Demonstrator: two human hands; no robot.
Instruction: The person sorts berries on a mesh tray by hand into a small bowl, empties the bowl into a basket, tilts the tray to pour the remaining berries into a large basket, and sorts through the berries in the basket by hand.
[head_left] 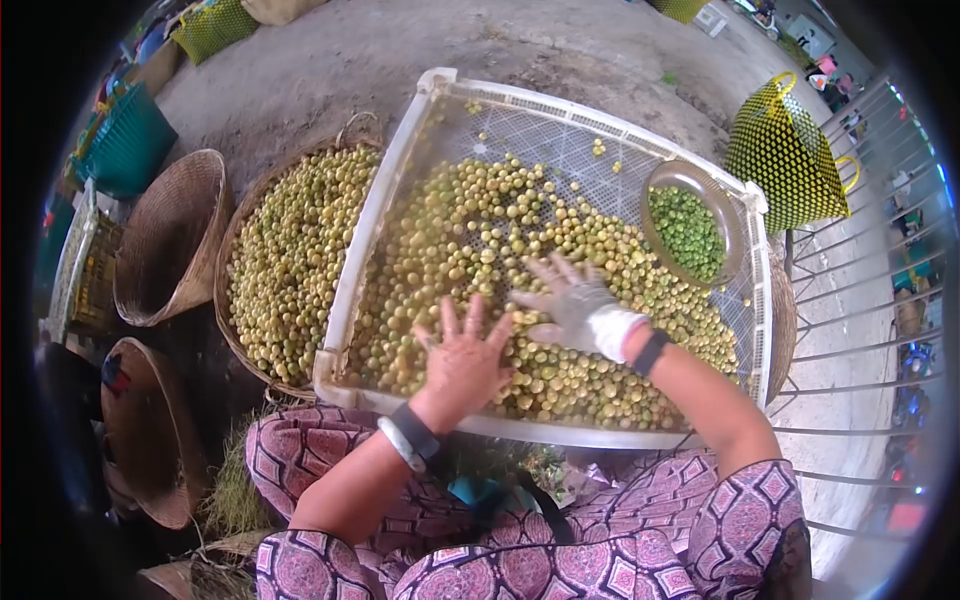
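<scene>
A white plastic mesh tray (395, 190) lies across my lap, heaped with small round yellow-green fruits (600, 375). My left hand (463, 360), bare, rests on the fruits near the tray's front side with its fingers spread. Farther in and to the right, my right hand (575, 308) wears a pale glove and lies over the fruits, fingers also spread. Neither hand grips anything that I can see. In the tray's right part stands a round bowl (655, 235) of smaller, greener fruits (687, 232).
Left of the tray is a round basket (225, 290) full of the same yellow-green fruits. Beyond it stand a woven basket (170, 240) and a teal basket (125, 140). A black-and-yellow woven bag (785, 155) and metal bars (850, 345) are on the right.
</scene>
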